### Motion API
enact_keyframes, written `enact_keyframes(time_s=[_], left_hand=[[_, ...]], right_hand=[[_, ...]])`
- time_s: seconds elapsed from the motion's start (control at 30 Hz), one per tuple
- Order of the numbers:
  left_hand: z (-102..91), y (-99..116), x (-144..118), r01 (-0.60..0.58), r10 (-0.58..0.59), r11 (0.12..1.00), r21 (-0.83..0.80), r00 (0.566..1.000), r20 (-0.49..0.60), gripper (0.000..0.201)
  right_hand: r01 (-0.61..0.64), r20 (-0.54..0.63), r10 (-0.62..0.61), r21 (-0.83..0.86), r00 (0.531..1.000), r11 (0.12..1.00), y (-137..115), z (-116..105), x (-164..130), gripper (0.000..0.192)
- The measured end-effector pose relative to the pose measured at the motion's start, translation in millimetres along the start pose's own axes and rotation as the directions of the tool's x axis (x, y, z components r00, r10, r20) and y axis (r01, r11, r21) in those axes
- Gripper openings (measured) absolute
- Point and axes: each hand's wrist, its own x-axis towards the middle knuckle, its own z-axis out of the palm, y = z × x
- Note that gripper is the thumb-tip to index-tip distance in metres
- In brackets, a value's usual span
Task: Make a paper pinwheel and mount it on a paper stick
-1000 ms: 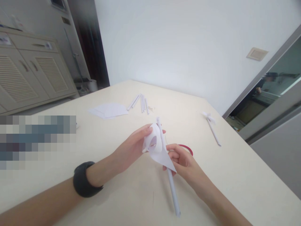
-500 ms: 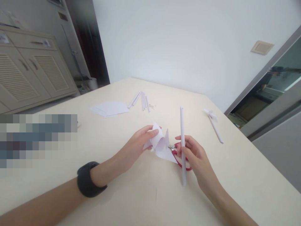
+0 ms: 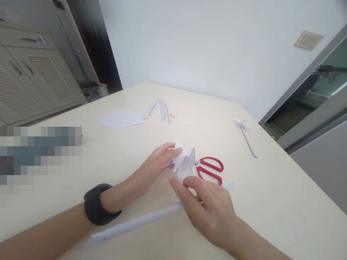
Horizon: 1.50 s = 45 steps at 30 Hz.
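Observation:
A white paper pinwheel (image 3: pixel 184 163) with curled blades is gripped in my left hand (image 3: pixel 158 160), thumb on top of one blade. My right hand (image 3: pixel 213 207) is closed round a rolled paper stick (image 3: pixel 146 219), which lies slantwise across the front, its near end low on the left. The thumb and forefinger of that hand are close to the pinwheel's lower edge; whether they touch it I cannot tell. Just right of the pinwheel, red-handled scissors (image 3: pixel 197 163) rest on the table, blades partly hidden behind the paper.
On the white table (image 3: pixel 121 144), a stack of paper sheets (image 3: pixel 124 120) lies back left, beside several rolled paper sticks (image 3: pixel 162 110) and some small bits (image 3: pixel 172 116). A finished-looking pinwheel on a stick (image 3: pixel 247 139) lies at right. A wall (image 3: pixel 189 47) stands behind.
My right hand has moved down and left toward the pinwheel, swinging the paper stick from upright to slanting. The scissors are now in plainer view. My left hand still holds the pinwheel.

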Motion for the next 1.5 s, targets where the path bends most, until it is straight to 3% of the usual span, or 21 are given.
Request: enact_keyframes(time_s=[0.23, 0.43, 0.7, 0.93, 1.5], left_hand=[[6.2, 1, -5, 0.027, -0.027, 0.997, 0.077, 1.0, -0.004, 0.013], [12.1, 10, -9, 0.001, 0.001, 0.997, 0.083, 1.0, -0.019, 0.012], [13.9, 9, -11, 0.007, -0.006, 1.0, -0.012, 0.998, 0.056, 0.018], [12.8, 9, -12, 0.028, -0.027, 0.999, -0.02, 0.998, 0.054, 0.022], [15.2, 18, -14, 0.102, -0.089, 0.989, -0.108, 0.989, 0.114, 0.015]], right_hand=[[0.002, -0.089, -0.015, -0.148, 0.996, 0.989, 2, 9, -1, 0.028], [0.031, -0.08, -0.046, -0.186, 0.996, 0.982, 3, 11, 0, 0.024], [0.009, -0.121, -0.036, -0.219, 0.992, 0.976, 7, 11, -1, 0.02], [0.071, -0.057, -0.083, -0.18, 0.995, 0.981, 5, 9, -2, 0.02], [0.037, -0.184, -0.062, -0.139, 0.981, 0.99, 12, 1, 1, 0.015]])
